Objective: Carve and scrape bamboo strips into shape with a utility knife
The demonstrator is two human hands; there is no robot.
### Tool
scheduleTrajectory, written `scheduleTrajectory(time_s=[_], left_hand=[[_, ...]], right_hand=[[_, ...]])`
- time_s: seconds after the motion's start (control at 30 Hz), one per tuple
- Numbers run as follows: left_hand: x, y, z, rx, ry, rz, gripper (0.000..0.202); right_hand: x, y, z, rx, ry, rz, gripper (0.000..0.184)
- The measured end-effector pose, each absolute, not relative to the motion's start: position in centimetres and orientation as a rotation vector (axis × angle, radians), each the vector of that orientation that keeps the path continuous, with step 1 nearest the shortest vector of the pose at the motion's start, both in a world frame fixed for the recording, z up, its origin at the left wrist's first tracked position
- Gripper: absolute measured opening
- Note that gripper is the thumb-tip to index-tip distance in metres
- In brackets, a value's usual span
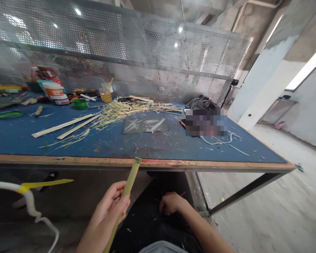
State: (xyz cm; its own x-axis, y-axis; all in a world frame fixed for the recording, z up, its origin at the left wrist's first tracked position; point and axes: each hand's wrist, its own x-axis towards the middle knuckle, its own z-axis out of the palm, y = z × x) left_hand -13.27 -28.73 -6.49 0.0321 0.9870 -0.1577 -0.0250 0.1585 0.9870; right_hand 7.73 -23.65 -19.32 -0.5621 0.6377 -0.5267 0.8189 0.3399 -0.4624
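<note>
My left hand is closed around a long, flat strip of green bamboo. The strip slants up and away from me, its far end at the table's front edge. My right hand rests low over my dark trousers with its fingers curled in. A thin red tip shows beside it; whatever may be in the fingers is hidden. Beyond the strip, a dark flat sheet with pale scratch marks lies on the blue tabletop. Two pale split strips lie to its left.
A heap of shavings spreads behind the sheet. At the back left stand a white-and-orange tub, a green jar and a cup of yellowish liquid. Dark cloth and a white cable lie right. A perforated metal panel borders the back.
</note>
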Motion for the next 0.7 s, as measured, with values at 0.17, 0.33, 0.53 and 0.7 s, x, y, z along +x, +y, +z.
scheduleTrajectory(time_s=[0.17, 0.33, 0.53, 0.7], left_hand=[[-13.6, -28.5, -7.1, 1.114, 1.237, 1.052, 0.049], [-13.0, -28.7, -7.4, 1.075, 1.235, 1.061, 0.051], [-12.5, -29.1, -5.6, 1.092, 1.264, 1.103, 0.052], [-12.9, -28.8, -5.8, 1.081, 1.242, 1.116, 0.052]], right_hand=[[10.0, -24.4, -18.8, 1.282, 2.312, -1.044, 0.027], [11.9, -26.5, -11.1, 1.276, 2.577, -1.057, 0.013], [14.7, -21.0, -0.9, 2.026, 3.346, -0.537, 0.023], [14.3, -17.9, -0.7, 2.278, 3.309, -0.597, 0.028]])
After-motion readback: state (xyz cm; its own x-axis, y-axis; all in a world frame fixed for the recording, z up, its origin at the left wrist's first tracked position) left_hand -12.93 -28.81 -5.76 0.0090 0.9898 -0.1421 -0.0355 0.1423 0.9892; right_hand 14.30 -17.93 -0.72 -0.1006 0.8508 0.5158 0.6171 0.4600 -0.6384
